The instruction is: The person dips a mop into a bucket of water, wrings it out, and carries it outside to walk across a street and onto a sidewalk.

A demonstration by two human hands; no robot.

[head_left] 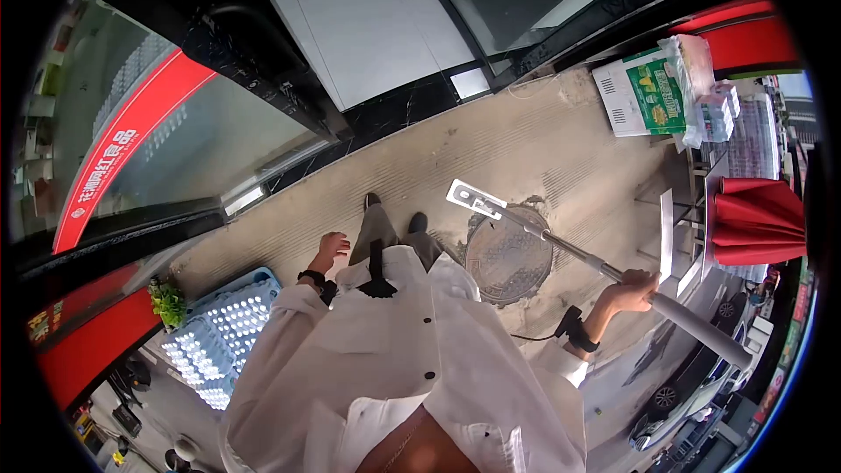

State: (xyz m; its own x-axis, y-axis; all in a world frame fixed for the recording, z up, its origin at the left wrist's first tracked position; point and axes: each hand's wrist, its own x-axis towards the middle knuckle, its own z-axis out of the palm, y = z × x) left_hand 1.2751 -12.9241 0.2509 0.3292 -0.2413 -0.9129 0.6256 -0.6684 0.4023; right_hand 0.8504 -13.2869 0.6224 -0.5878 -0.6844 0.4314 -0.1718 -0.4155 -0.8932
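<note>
My right hand (pixel 635 291), on the right side of the view, is closed around a long pole (pixel 569 250). The pole has a metal shaft, a thick grey handle running down to the right, and a flat white head (pixel 476 200) at its far end, near a round manhole cover (pixel 510 254). On the left, my left hand (pixel 333 245) hangs beside my leg with its fingers loosely bent and apart, holding nothing. Both wrists wear black bands.
A glass door (pixel 210 140) with a red strip stands at the left. Blue trays of shiny round items (pixel 232 324) and a plant (pixel 166 302) are at lower left. A white and green box (pixel 644 95), red cloth (pixel 758 221) and a parked car (pixel 692 398) are at right.
</note>
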